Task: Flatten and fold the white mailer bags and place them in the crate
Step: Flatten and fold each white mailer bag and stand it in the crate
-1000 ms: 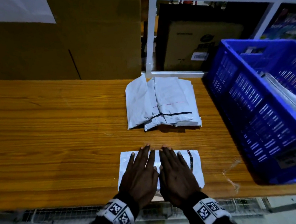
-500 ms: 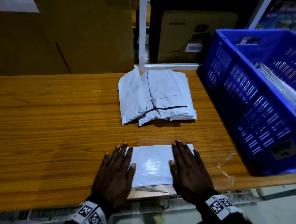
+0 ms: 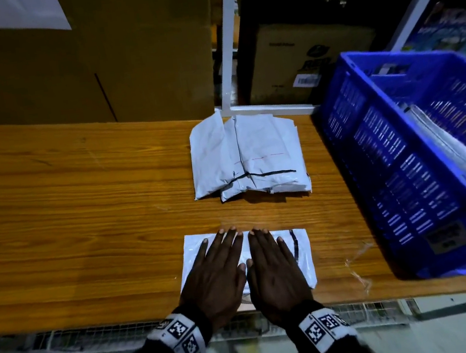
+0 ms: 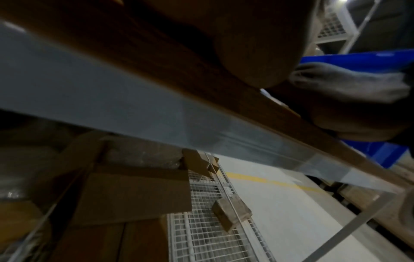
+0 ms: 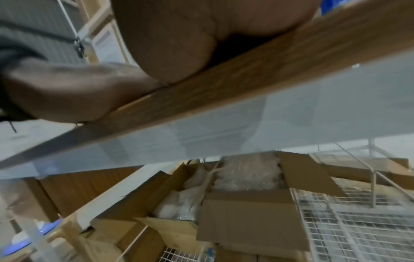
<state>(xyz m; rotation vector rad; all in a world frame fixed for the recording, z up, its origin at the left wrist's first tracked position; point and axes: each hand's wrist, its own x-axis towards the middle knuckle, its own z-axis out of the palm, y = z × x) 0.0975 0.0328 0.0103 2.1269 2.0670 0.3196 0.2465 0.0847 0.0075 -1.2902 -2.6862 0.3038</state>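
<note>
**Pressing the mailer flat**

Both palms down, side by side, on a white mailer [image 3: 300, 249] at the near edge of the table [image 3: 84, 225]. Left hand [image 3: 217, 270] and right hand [image 3: 273, 265] with fingers straight and spread, gripping nothing: likely squeezing air out before a fold. Further back, a stack [image 3: 247, 156] of mailers waiting within reach. To the right, the crate [image 3: 371, 158], with pale bags already inside.

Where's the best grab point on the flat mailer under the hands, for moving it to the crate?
Probably the right short edge of the flat mailer, approached from the blue crate side. It lies flush on the table, so fingers must slide under an edge; that one is exposed beside the right hand, while the left hand pins the rest.
</note>
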